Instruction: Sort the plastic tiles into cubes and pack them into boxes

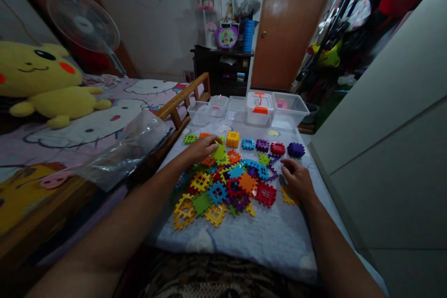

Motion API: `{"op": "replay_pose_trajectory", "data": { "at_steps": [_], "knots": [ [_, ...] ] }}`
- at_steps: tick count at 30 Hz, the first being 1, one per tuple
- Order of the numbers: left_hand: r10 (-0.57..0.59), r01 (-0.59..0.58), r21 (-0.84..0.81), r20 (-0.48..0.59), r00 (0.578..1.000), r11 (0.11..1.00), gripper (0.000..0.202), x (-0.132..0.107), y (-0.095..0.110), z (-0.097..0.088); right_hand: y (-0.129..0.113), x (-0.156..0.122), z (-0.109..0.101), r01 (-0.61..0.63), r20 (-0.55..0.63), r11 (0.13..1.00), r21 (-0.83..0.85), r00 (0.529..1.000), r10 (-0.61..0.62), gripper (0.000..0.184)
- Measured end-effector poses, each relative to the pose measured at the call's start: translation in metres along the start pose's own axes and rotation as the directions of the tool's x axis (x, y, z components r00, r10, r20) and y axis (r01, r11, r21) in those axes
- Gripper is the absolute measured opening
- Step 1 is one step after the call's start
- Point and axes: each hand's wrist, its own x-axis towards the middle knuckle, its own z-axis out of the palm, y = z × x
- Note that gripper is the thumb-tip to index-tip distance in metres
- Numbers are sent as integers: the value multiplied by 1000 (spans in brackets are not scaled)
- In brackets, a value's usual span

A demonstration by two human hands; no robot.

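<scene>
A heap of colourful interlocking plastic tiles (226,188) lies on a pale padded cloth (268,237) in front of me. Behind the heap stands a row of assembled blocks: green (190,138), yellow (233,139), blue (248,144), purple (262,145), red (277,148) and dark purple (296,150). My left hand (202,148) reaches over the heap's far left side, fingers closed on a light green tile (219,152). My right hand (296,178) rests on the cloth at the heap's right edge, fingers curled, touching the tiles there.
Several clear plastic bins (289,111) and a small lidded box with an orange latch (259,108) stand at the cloth's far edge. A crumpled clear plastic bag (125,149) lies on the left. A bed with a yellow plush toy (45,84) is left; a grey cabinet (384,149) right.
</scene>
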Motion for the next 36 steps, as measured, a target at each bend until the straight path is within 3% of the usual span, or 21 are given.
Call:
{"op": "replay_pose_trajectory", "data": {
  "at_steps": [5,9,12,18,36],
  "knots": [
    [-20,19,31,17,1000,999,33,4,2,31,1,0,0,-14,-18,1000,2,1000,14,34],
    [-23,21,247,7,1000,969,32,5,6,43,0,0,0,-16,-15,1000,13,1000,16,35],
    [-29,24,362,8,1000,932,34,2,7,42,-2,0,-1,-10,-18,1000,5,1000,10,36],
    [37,-107,343,203,979,933,50,-4,3,30,-7,0,-3,-17,-10,1000,-2,1000,17,37],
    [-42,-62,555,172,984,829,50,-1,13,31,-8,0,-3,-24,-6,1000,-13,1000,24,38]
  ]
}}
